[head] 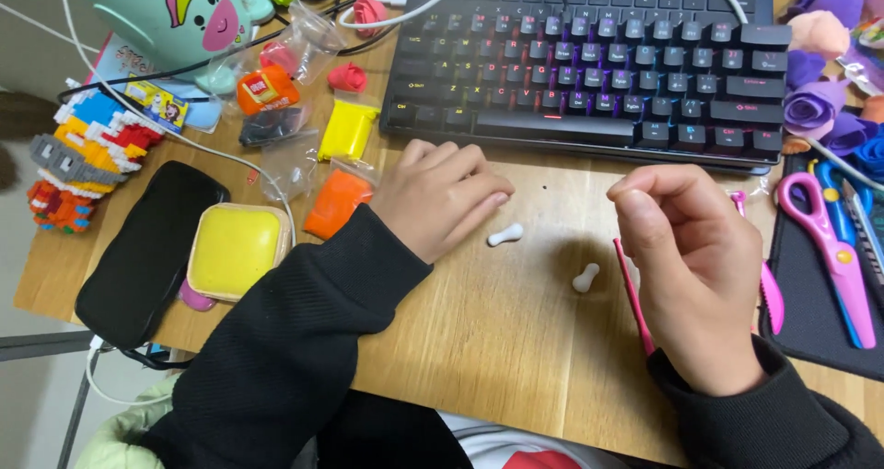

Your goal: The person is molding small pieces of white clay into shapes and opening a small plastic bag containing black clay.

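Clay pieces, two small white bone-shaped ones, lie on the bare strip of wooden desk (516, 340) between the hands: one white clay piece (505, 235) just off the left hand's fingertips, the other white clay piece (586, 277) just beside the right hand. The left hand (442, 197) rests loosely curled and grasps nothing, below the black keyboard (589, 64). The right hand (695, 266) is raised with thumb and forefinger pinched together; whether they grip anything cannot be told, and pink scissors (829, 239) lie near the desk's right edge.
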